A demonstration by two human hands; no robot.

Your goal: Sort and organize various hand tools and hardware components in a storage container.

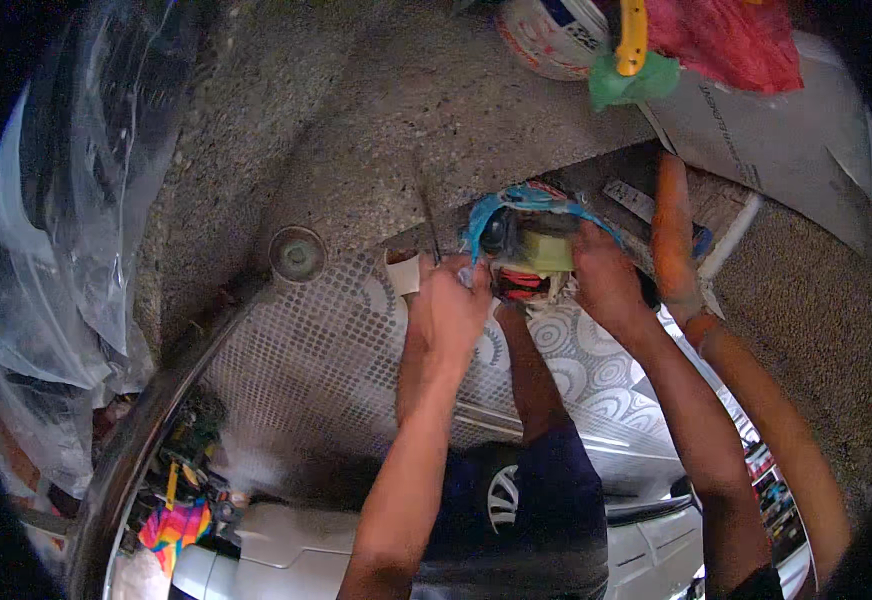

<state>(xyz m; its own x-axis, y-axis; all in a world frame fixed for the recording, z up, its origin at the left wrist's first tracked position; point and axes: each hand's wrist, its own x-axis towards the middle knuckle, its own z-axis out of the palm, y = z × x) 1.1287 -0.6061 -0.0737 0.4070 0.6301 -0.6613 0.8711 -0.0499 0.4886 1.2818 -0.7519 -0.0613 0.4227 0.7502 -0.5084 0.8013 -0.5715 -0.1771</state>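
Observation:
A blue plastic bag (483,215) lies gaping in front of me. Inside it are a yellow-green block (548,248), a dark rounded thing (497,232) and something red (524,284). My left hand (451,305) is closed at the bag's left edge, and a thin dark rod (430,215) sticks up from beside its fingers. Curled at the bag's right edge is my right hand (608,275), close to the block; its fingertips are partly hidden. A small pale piece like folded card (402,272) shows just left of my left hand.
Below the bag, a large shiny surface (306,380) with a curved dark rim reflects my arms and dark shirt. A round metal dish (297,254) sits at its edge. Clear plastic sheeting (106,200) hangs left. An orange-brown pipe (674,230), cardboard (766,140) and a white bucket (551,40) are right.

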